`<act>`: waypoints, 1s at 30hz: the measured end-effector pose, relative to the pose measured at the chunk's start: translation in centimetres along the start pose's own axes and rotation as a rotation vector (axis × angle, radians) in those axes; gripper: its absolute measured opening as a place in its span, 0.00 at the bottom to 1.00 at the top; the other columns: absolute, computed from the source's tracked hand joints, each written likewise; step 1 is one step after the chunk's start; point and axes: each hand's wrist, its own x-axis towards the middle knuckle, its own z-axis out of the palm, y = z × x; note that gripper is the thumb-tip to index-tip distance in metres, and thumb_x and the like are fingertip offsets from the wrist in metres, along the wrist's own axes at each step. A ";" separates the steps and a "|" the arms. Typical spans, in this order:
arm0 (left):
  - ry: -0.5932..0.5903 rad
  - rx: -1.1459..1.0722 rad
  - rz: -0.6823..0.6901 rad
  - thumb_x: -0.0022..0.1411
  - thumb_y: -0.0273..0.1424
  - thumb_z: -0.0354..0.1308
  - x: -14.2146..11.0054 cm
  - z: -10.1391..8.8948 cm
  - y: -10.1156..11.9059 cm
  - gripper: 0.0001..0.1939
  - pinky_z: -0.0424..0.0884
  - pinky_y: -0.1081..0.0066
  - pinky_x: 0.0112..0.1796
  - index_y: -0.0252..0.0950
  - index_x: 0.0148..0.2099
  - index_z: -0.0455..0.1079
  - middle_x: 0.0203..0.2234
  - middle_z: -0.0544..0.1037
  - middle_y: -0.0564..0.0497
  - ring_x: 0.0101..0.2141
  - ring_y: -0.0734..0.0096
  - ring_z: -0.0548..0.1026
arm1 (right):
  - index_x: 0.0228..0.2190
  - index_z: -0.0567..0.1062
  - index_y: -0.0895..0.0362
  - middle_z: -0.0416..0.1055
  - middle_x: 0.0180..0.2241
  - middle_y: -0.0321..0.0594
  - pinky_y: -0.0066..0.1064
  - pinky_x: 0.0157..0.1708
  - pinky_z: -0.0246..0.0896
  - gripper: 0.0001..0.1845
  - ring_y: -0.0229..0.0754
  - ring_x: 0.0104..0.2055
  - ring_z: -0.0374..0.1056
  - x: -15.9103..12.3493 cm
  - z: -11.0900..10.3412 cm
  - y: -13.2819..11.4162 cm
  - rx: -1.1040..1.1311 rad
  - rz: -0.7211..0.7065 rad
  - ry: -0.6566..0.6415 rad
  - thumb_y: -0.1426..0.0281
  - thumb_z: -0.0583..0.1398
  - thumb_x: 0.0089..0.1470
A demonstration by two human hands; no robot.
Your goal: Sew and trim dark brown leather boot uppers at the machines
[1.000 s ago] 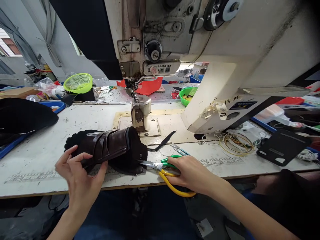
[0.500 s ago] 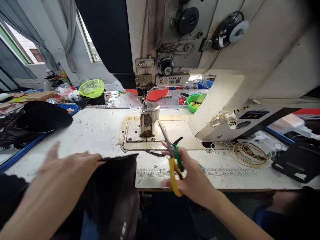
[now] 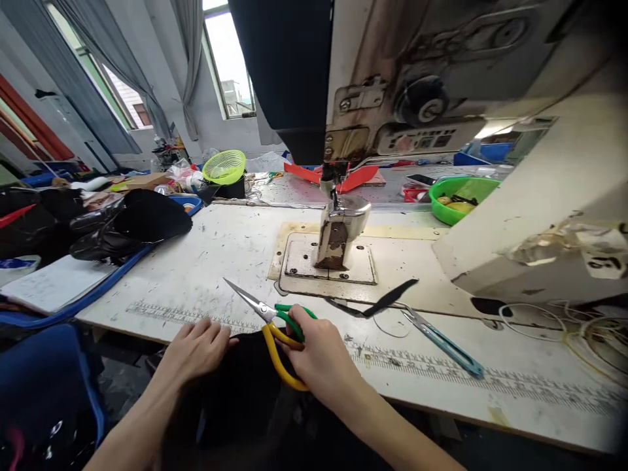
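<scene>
The black piece (image 3: 250,369) hangs at the near edge of the bench (image 3: 226,242); the left hand (image 3: 199,347) bends over its upper edge, but I can't tell whether those fingers pinch it. The right hand (image 3: 318,356) grasps the scissors (image 3: 267,314) by the handles, blades pointing up and left over the bench. Good handling would keep the blades clear of the left fingertips and the piece taut. Left, a blue tray (image 3: 110,282) carries paper and dark, glossy pieces. Beyond, a green bowl (image 3: 444,210) holds yellowish items; farther back sits a yellow-green basket (image 3: 226,163).
</scene>
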 end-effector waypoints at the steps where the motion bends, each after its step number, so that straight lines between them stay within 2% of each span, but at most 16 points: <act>1: -0.007 -0.039 -0.012 0.71 0.30 0.45 0.6 0.3 0.1 0.14 0.67 0.65 0.34 0.36 0.36 0.70 0.32 0.77 0.44 0.33 0.59 0.74 | 0.27 0.57 0.52 0.65 0.23 0.31 0.28 0.23 0.42 0.17 0.38 0.24 0.55 0.1 0.0 0.2 -0.035 0.026 0.015 0.81 0.60 0.48; 3: -0.060 -0.243 -0.033 0.68 0.27 0.45 2.0 0.8 0.2 0.13 0.66 0.68 0.30 0.36 0.38 0.71 0.34 0.76 0.45 0.32 0.62 0.74 | 0.27 0.58 0.52 0.65 0.22 0.31 0.29 0.24 0.41 0.17 0.38 0.23 0.54 0.4 -0.1 0.4 -0.088 0.066 0.024 0.80 0.62 0.49; 5: -0.142 -0.506 -0.031 0.62 0.23 0.47 3.2 1.4 0.7 0.12 0.63 0.74 0.24 0.37 0.38 0.71 0.32 0.74 0.50 0.23 0.72 0.70 | 0.27 0.59 0.52 0.66 0.22 0.30 0.28 0.24 0.42 0.17 0.38 0.23 0.55 0.7 -0.2 0.5 -0.109 0.102 -0.004 0.79 0.63 0.49; 7: -0.195 -0.663 -0.018 0.58 0.22 0.48 4.3 2.1 1.6 0.12 0.61 0.77 0.21 0.37 0.37 0.71 0.31 0.74 0.52 0.19 0.79 0.66 | 0.28 0.60 0.52 0.68 0.23 0.31 0.27 0.24 0.45 0.16 0.38 0.24 0.57 0.9 -0.4 0.4 -0.110 0.150 -0.046 0.80 0.63 0.50; 9: -0.194 -0.733 -0.020 0.61 0.24 0.50 4.9 2.6 2.8 0.11 0.63 0.80 0.21 0.37 0.40 0.72 0.34 0.75 0.51 0.21 0.80 0.69 | 0.28 0.61 0.52 0.69 0.25 0.31 0.26 0.24 0.47 0.16 0.38 0.26 0.59 1.0 -0.8 0.5 -0.094 0.202 -0.080 0.79 0.63 0.50; 12: -0.089 -0.789 0.004 0.68 0.31 0.54 5.0 3.1 4.3 0.10 0.65 0.80 0.23 0.39 0.48 0.73 0.37 0.76 0.51 0.23 0.81 0.69 | 0.29 0.62 0.52 0.68 0.25 0.30 0.24 0.23 0.51 0.14 0.37 0.26 0.61 0.6 -3.1 1.7 -0.029 0.192 -0.139 0.74 0.64 0.53; 14: -0.023 -0.790 0.044 0.68 0.34 0.58 4.8 3.1 4.6 0.09 0.66 0.80 0.25 0.41 0.49 0.74 0.37 0.76 0.53 0.22 0.83 0.68 | 0.31 0.65 0.53 0.68 0.25 0.30 0.24 0.23 0.52 0.10 0.35 0.25 0.61 -0.1 -5.8 3.2 -0.069 0.087 -0.137 0.68 0.64 0.56; 17: -0.010 -0.814 0.092 0.70 0.30 0.57 4.8 3.0 4.5 0.07 0.65 0.80 0.27 0.42 0.47 0.74 0.36 0.75 0.54 0.24 0.83 0.70 | 0.38 0.70 0.53 0.66 0.24 0.30 0.26 0.22 0.50 0.06 0.35 0.21 0.59 -1.4 -10.6 5.7 -0.387 -0.182 -0.105 0.65 0.61 0.60; 19: -0.018 -0.851 0.118 0.71 0.26 0.54 4.8 2.9 4.4 0.09 0.65 0.80 0.29 0.42 0.49 0.73 0.38 0.75 0.54 0.27 0.83 0.72 | 0.38 0.70 0.53 0.67 0.24 0.32 0.28 0.22 0.50 0.05 0.37 0.21 0.62 -1.9 -13.1 6.8 -0.586 -0.348 -0.191 0.66 0.60 0.61; 21: -0.042 -0.871 0.131 0.72 0.25 0.52 4.9 2.9 4.3 0.10 0.66 0.80 0.30 0.41 0.50 0.72 0.38 0.75 0.53 0.30 0.81 0.74 | 0.37 0.69 0.54 0.70 0.27 0.36 0.31 0.24 0.53 0.05 0.40 0.24 0.66 -1.8 -14.5 7.2 -0.699 -0.441 -0.281 0.66 0.59 0.61; 25: -0.126 -0.879 0.092 0.72 0.26 0.51 5.0 2.7 4.5 0.07 0.65 0.77 0.30 0.41 0.46 0.69 0.34 0.73 0.55 0.30 0.79 0.73 | 0.35 0.66 0.54 0.69 0.28 0.36 0.34 0.24 0.51 0.06 0.42 0.25 0.65 0.3 -14.3 6.5 -0.793 -0.417 -0.438 0.65 0.58 0.63; 30: -0.214 -0.913 0.040 0.72 0.24 0.47 5.5 2.0 4.7 0.07 0.63 0.76 0.29 0.41 0.42 0.63 0.33 0.71 0.57 0.29 0.78 0.70 | 0.29 0.61 0.51 0.66 0.26 0.33 0.33 0.22 0.45 0.12 0.39 0.21 0.59 3.6 -13.5 5.4 -0.736 -0.359 -0.655 0.65 0.59 0.62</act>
